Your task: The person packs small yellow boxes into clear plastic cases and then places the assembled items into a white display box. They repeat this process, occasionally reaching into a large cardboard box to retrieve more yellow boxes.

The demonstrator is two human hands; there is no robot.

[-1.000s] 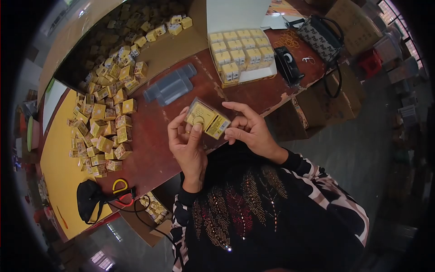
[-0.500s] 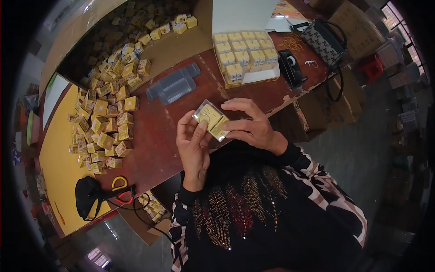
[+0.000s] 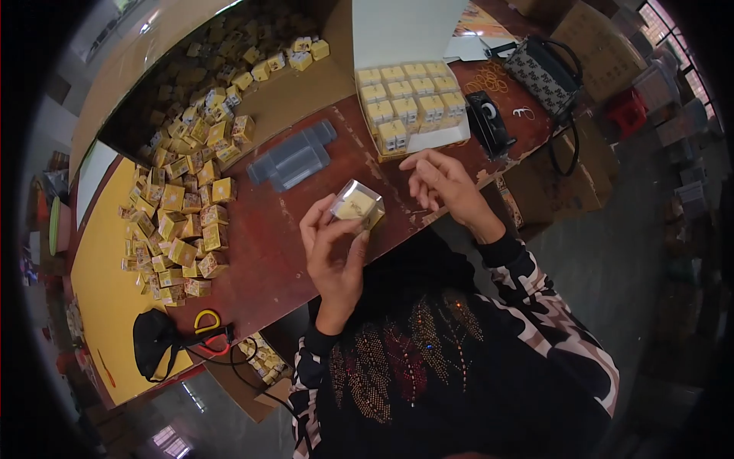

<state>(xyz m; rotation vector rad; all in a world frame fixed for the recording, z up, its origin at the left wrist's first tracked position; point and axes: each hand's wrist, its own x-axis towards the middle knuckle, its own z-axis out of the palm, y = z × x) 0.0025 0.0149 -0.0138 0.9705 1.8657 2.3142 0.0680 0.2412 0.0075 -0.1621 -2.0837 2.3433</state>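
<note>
My left hand [image 3: 334,264] is closed around a small clear plastic box [image 3: 359,200] with a yellow piece inside, held tilted above the table. Its thumb and fingers press on the sides, hiding part of the box. To the right, my right hand [image 3: 451,191] is off the box, its fingers loosely bent and apart with nothing visible in them. Beyond the left hand lie flat, unfolded clear plastic box blanks [image 3: 293,157]. An open white carton [image 3: 440,138] holding rows of small yellow-topped boxes stands beyond my right hand.
A heap of small yellow boxes [image 3: 182,203] covers the left side of the table [image 3: 260,245], spilling from a large cardboard box [image 3: 336,65]. A black tape dispenser [image 3: 489,126], rubber bands [image 3: 487,80] and a handbag [image 3: 541,75] sit at right. Scissors [image 3: 206,321] and a black pouch [image 3: 155,344] lie front left.
My right hand has let go of the clear box and moved away to the right. In my left hand the box has turned, showing a different face.
</note>
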